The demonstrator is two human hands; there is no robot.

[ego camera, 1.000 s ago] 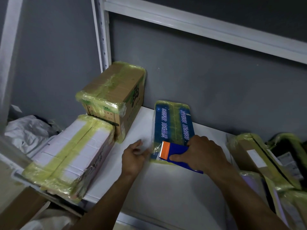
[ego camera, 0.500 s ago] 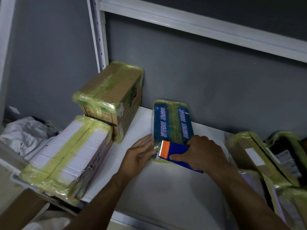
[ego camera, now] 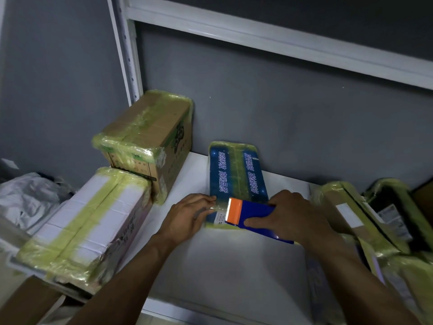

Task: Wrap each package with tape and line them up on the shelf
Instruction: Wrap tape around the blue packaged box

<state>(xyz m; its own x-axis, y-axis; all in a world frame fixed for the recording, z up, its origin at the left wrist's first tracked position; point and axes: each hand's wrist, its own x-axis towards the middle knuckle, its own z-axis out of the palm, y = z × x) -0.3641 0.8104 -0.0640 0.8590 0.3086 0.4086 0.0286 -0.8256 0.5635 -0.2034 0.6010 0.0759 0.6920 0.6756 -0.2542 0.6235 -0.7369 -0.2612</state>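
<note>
Findings at the white shelf [ego camera: 234,266]: we record one blue package [ego camera: 236,174] lying flat on the board, its far end at the grey back wall and yellowish film running along its edges and centre. The right hand [ego camera: 293,214] is curled round a blue tape dispenser [ego camera: 251,214], whose orange toothed end sits on the package's near end. The left hand [ego camera: 187,216] lies beside it, fingers fairly straight and resting on the package's near left corner, where a strip of clear tape shows; it grips nothing that we can see. Left of the package, well apart from it, a film-wrapped cardboard box [ego camera: 145,132] stands by the upright post [ego camera: 125,50], with a wrapped white box [ego camera: 89,219] touching its front. Further wrapped packages [ego camera: 346,214] crowd the right end of the shelf. A crumpled bag [ego camera: 25,198] lies at far left.
</note>
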